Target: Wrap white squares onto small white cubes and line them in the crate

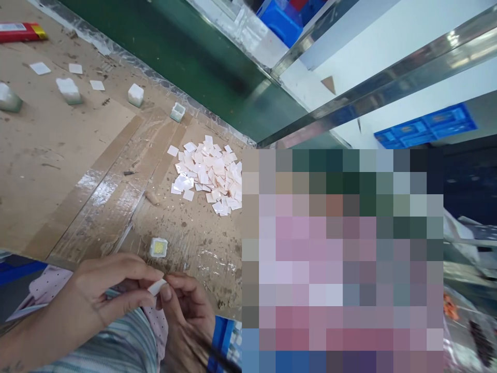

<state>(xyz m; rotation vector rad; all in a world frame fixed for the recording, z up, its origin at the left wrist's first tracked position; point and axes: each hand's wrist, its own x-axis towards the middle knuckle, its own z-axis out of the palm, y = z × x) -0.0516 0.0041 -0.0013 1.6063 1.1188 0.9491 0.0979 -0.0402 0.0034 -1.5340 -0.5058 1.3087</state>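
Observation:
My left hand and my right hand meet at the lower edge of the cardboard-covered table. Both pinch one small white square piece between thumb and fingers. Just beyond the hands a small white square cap with a yellowish inside lies on the table. A heap of thin white square pieces lies farther off, in the middle of the table.
Small white blocks and loose white squares are scattered at the far left. A red flat box lies at the top left. A green conveyor belt runs behind the table. Blue crates stand beyond. A blurred area covers the right.

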